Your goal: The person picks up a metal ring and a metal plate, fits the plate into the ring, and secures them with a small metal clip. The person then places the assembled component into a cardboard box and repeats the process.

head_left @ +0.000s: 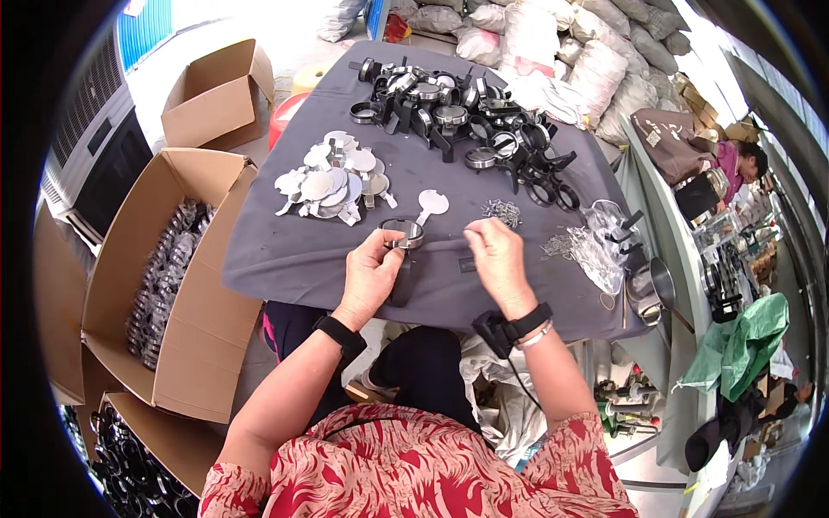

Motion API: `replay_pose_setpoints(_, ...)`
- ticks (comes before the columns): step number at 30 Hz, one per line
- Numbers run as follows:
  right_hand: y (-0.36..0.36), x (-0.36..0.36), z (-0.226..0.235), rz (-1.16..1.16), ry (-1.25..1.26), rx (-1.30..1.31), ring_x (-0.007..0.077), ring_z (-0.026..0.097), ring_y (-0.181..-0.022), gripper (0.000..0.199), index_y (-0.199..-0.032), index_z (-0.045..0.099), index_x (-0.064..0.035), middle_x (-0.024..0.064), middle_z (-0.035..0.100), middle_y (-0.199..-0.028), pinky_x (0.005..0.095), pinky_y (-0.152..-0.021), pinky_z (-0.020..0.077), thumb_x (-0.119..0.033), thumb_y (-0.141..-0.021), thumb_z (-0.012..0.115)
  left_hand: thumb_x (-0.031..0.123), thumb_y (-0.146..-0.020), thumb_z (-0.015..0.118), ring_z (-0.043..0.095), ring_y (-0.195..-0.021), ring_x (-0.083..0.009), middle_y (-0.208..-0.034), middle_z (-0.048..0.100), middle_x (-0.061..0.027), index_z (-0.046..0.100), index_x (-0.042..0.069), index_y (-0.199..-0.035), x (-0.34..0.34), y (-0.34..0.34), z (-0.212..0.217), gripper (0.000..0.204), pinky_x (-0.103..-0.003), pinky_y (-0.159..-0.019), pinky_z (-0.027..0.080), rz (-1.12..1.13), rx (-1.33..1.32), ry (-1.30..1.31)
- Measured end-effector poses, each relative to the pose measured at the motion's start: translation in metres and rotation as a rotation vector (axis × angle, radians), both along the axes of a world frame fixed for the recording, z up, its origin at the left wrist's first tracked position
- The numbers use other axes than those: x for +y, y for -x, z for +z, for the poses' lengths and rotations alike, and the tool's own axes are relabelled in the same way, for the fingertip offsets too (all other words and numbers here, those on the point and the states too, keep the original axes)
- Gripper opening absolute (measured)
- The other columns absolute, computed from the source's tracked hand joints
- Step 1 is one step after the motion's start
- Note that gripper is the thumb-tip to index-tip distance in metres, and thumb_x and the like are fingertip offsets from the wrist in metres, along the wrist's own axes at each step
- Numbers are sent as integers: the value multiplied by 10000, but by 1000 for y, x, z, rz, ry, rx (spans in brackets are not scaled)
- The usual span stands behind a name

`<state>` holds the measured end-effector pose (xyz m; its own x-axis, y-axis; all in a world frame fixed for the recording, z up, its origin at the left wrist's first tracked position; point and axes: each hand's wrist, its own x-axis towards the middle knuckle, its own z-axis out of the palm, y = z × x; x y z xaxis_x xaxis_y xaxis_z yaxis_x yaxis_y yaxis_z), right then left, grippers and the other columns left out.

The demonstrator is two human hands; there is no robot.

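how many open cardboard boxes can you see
3: one empty box beyond the table's far-left corner, one large box of metal parts at its left, one lower left, partly cropped.

The left hand (370, 274) grips a black-handled ring part (402, 237) at the near edge of the grey-covered surface (294, 250); the right hand (499, 259) hovers just beside it, fingers pinched; a single flat metal disc (431, 204) lies just beyond the hands; a heap of similar discs (335, 180) sits further left; a pile of black ring parts (466, 116) fills the far end; small screws (503, 211) lie scattered near the right hand; an open cardboard box (173, 276) stands left of the surface.
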<state>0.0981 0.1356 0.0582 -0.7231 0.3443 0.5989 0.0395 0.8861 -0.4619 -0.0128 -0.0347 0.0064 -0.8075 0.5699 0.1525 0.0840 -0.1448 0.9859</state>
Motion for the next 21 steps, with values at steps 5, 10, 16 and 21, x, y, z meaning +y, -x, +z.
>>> replay_pose_setpoints(5,-52,100,-5,-427,-366,-483,398,619,-750,79,-759,617,-5,201,610,-794,468,-683,499,-70,-782,579,27,-897,545,382,-514,0,-638,489,74,598,46,-1030,3,1,-5,145,-191,-453,315,-13,74,15)
replay_pose_setpoints(10,-65,125,-19,-437,-501,-612,372,646,-735,72,-749,633,3,208,632,-808,446,-665,526,-31,-747,569,22,-876,564,385,-545,-6,-624,503,60,603,37,-1006,4,0,-2,137,-196,-488,334,-12,27,14)
replay_pose_setpoints(16,-60,121,-13,-382,-761,-777,284,674,-711,100,-773,676,-29,149,656,-776,367,-628,554,-61,-733,590,12,-874,569,369,-557,-12,-615,488,62,614,36,-993,7,0,-3,129,-198,-495,315,-39,-11,-55)
replay_pose_setpoints(21,-63,124,-20,-414,-759,-700,271,673,-709,82,-792,620,-13,146,653,-762,363,-602,551,-70,-754,575,17,-899,537,376,-503,-8,-637,504,56,602,34,-1023,-1,-2,7,142,-200,-437,296,-69,-54,-14)
